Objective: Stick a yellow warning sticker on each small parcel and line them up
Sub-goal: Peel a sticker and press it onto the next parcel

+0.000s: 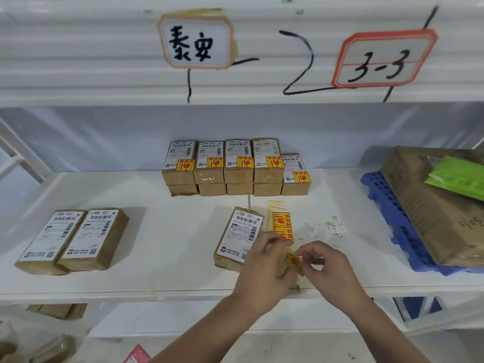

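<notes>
On the white shelf [170, 247], a row of small brown parcels [235, 166] stands at the back, stacked two high, each top one bearing a yellow warning sticker. One unstickered parcel [237, 235] lies in the middle, just left of a strip of yellow stickers [281, 224]. My left hand [262, 271] pinches the strip's lower end. My right hand [327, 268] grips a single yellow sticker [294, 262] that is partly lifted from the backing. Two more unstickered parcels [76, 238] lie side by side at the left.
A large cardboard box [429, 205] with a green bag [458, 179] on top rests on a blue plastic pallet [387, 213] at the right. Handwritten labels hang on the shelf edge above. More parcels sit on the lower shelf at bottom left.
</notes>
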